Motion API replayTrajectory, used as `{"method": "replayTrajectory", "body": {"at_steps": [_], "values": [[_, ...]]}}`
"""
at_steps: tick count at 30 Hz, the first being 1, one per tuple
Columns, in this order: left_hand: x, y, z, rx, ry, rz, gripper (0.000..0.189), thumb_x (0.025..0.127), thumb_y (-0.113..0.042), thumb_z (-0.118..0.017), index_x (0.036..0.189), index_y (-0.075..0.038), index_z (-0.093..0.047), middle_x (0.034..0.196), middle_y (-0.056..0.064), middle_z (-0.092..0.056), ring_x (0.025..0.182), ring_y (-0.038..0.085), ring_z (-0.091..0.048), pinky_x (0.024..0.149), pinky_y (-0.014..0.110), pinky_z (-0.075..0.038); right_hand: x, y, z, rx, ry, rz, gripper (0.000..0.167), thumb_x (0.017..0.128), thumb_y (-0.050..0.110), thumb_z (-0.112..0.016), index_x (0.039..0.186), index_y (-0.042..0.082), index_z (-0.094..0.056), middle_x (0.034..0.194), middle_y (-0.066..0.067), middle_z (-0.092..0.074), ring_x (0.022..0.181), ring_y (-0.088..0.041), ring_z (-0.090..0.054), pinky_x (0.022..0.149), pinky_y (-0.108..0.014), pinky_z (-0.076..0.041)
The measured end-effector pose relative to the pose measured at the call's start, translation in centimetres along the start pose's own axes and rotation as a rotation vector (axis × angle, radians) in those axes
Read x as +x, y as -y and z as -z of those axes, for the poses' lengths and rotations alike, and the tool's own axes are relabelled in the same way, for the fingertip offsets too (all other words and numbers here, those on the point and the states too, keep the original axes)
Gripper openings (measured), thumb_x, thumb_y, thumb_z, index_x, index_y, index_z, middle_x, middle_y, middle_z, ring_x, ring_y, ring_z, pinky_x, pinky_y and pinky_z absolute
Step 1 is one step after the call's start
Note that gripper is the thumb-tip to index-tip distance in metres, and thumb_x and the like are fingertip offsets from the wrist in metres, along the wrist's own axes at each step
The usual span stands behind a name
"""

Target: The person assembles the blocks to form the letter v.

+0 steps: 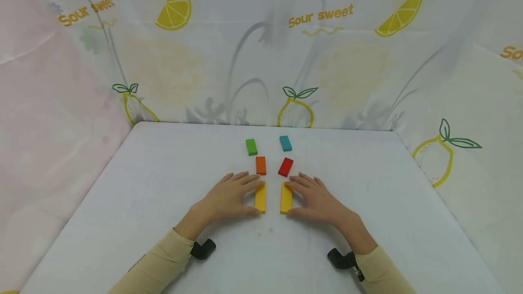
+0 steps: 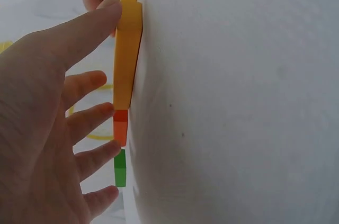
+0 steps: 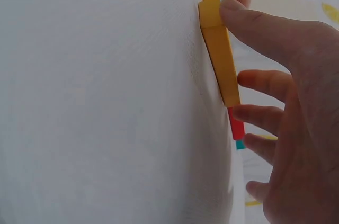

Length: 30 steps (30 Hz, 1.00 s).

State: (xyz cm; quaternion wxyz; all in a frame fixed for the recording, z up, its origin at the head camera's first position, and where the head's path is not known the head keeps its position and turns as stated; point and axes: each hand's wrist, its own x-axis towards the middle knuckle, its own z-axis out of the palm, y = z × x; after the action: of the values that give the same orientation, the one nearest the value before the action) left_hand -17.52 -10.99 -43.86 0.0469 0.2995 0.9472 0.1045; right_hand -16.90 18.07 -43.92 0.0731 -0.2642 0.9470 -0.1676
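Two yellow blocks lie side by side on the white table in the head view, the left yellow block (image 1: 260, 198) and the right yellow block (image 1: 286, 198), with a gap between. My left hand (image 1: 230, 195) spans the left block from its outer side, fingers spread, thumb tip at the near end and forefinger over the far end. Mirroring it, my right hand (image 1: 316, 198) has its thumb at the near end of the right block. Both wrist views show the thumb tips right at the blocks' upper edges and the other fingers loosely extended.
Beyond the yellow blocks lie shorter ones: an orange block (image 1: 260, 165) and a green block (image 1: 251, 147) on the left, a red block (image 1: 285, 167) and a blue block (image 1: 285, 143) on the right. A lemon-printed cloth (image 1: 229, 58) rises behind the white table (image 1: 163, 162).
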Motion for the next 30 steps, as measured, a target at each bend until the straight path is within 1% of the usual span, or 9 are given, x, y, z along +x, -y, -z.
{"method": "replayTrajectory", "body": {"at_steps": [6, 14, 22, 26, 30], "values": [[0.08, -0.1, -0.06, 0.013, 0.001, -0.003, 0.078, 0.081, -0.075, -0.06, 0.147, -0.036, -0.046, 0.155, -0.007, -0.045, 0.145, 0.025, -0.04, 0.116, 0.059, -0.03, 0.13, -0.1, -0.18, 0.004, -0.01, 0.032, 0.073, 0.082, 0.054, -0.074, 0.144, 0.024, -0.05, 0.152, -0.001, -0.048, 0.149, -0.032, -0.031, 0.116, -0.065, -0.022], [0.44, -0.12, -0.35, 0.045, 0.017, 0.011, 0.076, 0.081, -0.072, -0.063, 0.147, -0.037, -0.046, 0.156, -0.009, -0.044, 0.144, 0.021, -0.041, 0.115, 0.057, -0.031, 0.3, -0.08, -0.4, 0.014, -0.012, 0.034, 0.071, 0.081, 0.05, -0.076, 0.142, 0.022, -0.052, 0.151, 0.0, -0.049, 0.148, -0.031, -0.033, 0.117, -0.063, -0.023], [0.74, -0.34, -0.14, 0.032, 0.033, 0.007, 0.074, 0.08, -0.066, -0.068, 0.145, -0.035, -0.049, 0.155, -0.011, -0.044, 0.142, 0.021, -0.042, 0.114, 0.055, -0.034, 0.23, 0.03, -0.32, 0.013, -0.014, 0.027, 0.07, 0.082, 0.048, -0.076, 0.142, 0.022, -0.053, 0.151, 0.001, -0.049, 0.148, -0.03, -0.033, 0.117, -0.064, -0.022], [0.81, -0.52, 0.0, 0.024, 0.024, 0.007, 0.072, 0.08, -0.064, -0.069, 0.143, -0.034, -0.051, 0.152, -0.011, -0.048, 0.141, 0.02, -0.044, 0.114, 0.054, -0.034, 0.23, 0.14, -0.2, 0.014, -0.011, 0.027, 0.07, 0.082, 0.049, -0.076, 0.142, 0.022, -0.052, 0.15, 0.001, -0.05, 0.148, -0.031, -0.033, 0.117, -0.065, -0.022], [0.93, -0.7, 0.06, 0.017, 0.011, 0.011, 0.072, 0.079, -0.066, -0.069, 0.141, -0.033, -0.053, 0.148, -0.011, -0.053, 0.139, 0.019, -0.047, 0.115, 0.054, -0.034, 0.22, 0.28, 0.01, 0.017, 0.0, 0.021, 0.07, 0.082, 0.049, -0.075, 0.142, 0.023, -0.052, 0.15, 0.001, -0.05, 0.149, -0.031, -0.032, 0.117, -0.065, -0.02]]}}
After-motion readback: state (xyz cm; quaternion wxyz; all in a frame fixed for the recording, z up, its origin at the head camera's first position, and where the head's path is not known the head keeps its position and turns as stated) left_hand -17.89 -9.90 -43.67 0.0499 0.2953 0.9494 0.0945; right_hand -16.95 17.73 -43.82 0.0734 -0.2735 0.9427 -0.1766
